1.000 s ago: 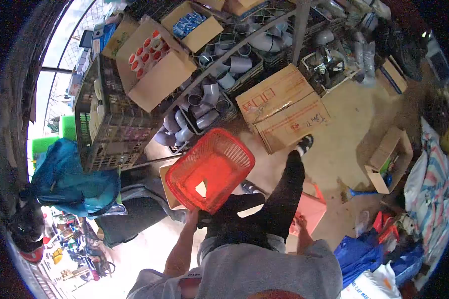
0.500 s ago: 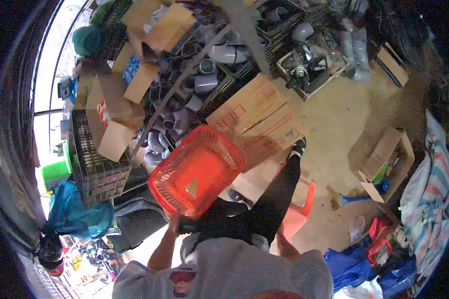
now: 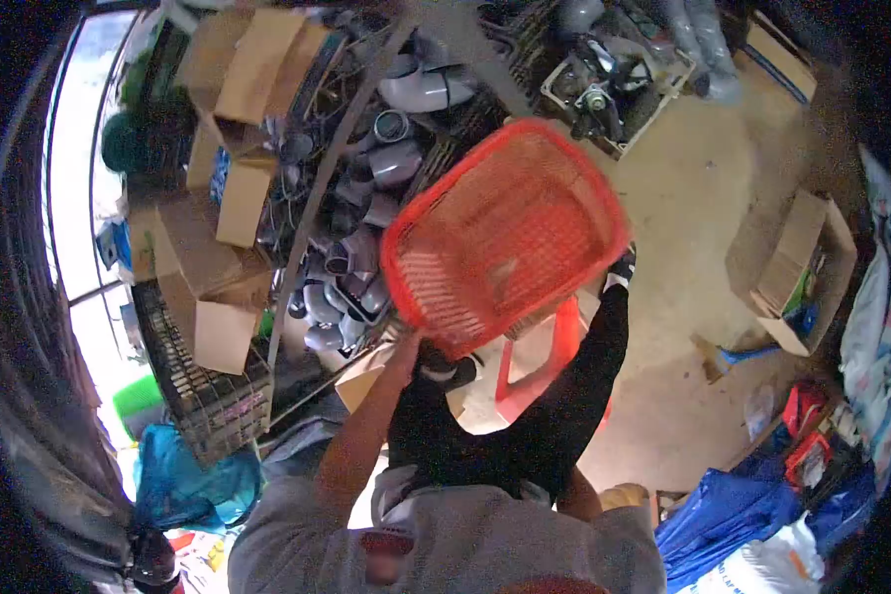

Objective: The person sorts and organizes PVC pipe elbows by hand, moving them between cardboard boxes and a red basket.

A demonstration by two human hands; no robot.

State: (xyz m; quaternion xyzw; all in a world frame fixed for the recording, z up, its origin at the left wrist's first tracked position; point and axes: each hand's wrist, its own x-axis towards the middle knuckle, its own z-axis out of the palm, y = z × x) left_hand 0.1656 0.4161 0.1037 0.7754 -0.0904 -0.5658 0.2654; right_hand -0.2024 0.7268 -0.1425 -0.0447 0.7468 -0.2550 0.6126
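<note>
A red plastic basket (image 3: 445,213) with slatted sides is held out in front of me, tilted so its inside faces me. My left hand (image 3: 418,348) is closed on its near left rim, the fingers partly hidden. A small pale scrap (image 3: 505,269) lies on the basket's bottom. Below the basket, between my legs, stands a red plastic stool (image 3: 549,366), partly covered. On the right only my forearm (image 3: 579,498) shows; my right hand is hidden behind my leg.
Grey pipe fittings (image 3: 351,262) fill crates at the left, beside open cardboard boxes (image 3: 218,267). A crate of metal parts (image 3: 604,94) sits ahead. To the right are an open carton (image 3: 797,267), a blue-handled brush (image 3: 738,354) and a blue tarp (image 3: 723,525).
The basket has moved right and farther from my body with my left hand. It now covers the flat cardboard box on the floor. My view has shifted, and the red stool appears between my legs.
</note>
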